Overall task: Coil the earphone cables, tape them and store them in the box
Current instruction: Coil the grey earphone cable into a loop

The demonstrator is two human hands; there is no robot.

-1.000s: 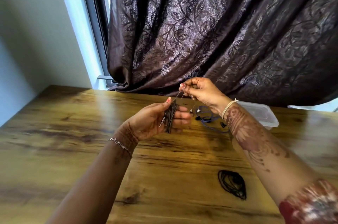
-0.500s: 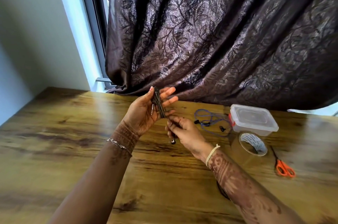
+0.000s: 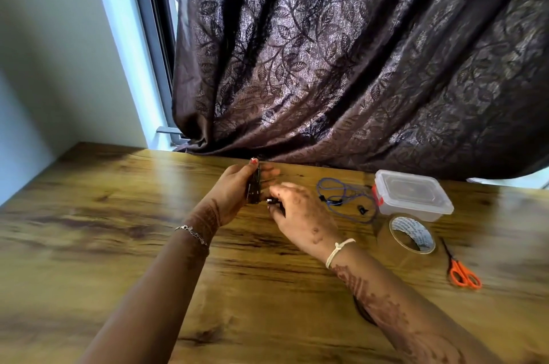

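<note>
My left hand (image 3: 234, 188) grips a black earphone cable coil (image 3: 255, 189) wound around its fingers, held upright above the far middle of the table. My right hand (image 3: 300, 215) pinches the cable's loose end with its small metal tip, just right of the coil. A blue earphone cable (image 3: 341, 198) lies loose on the table beside a closed clear plastic box (image 3: 413, 195). A roll of clear tape (image 3: 411, 234) sits in front of the box. Another black coil (image 3: 364, 311) is mostly hidden under my right forearm.
Orange-handled scissors (image 3: 463, 271) lie at the right of the wooden table (image 3: 118, 230). A dark patterned curtain (image 3: 356, 66) hangs over the table's far edge, with a window frame and wall to the left.
The right hand dropped from above the coil to below it, then came up beside it, winding the cable end. The left hand turned the coil edge-on. The view shifted, uncovering box, tape and scissors.
</note>
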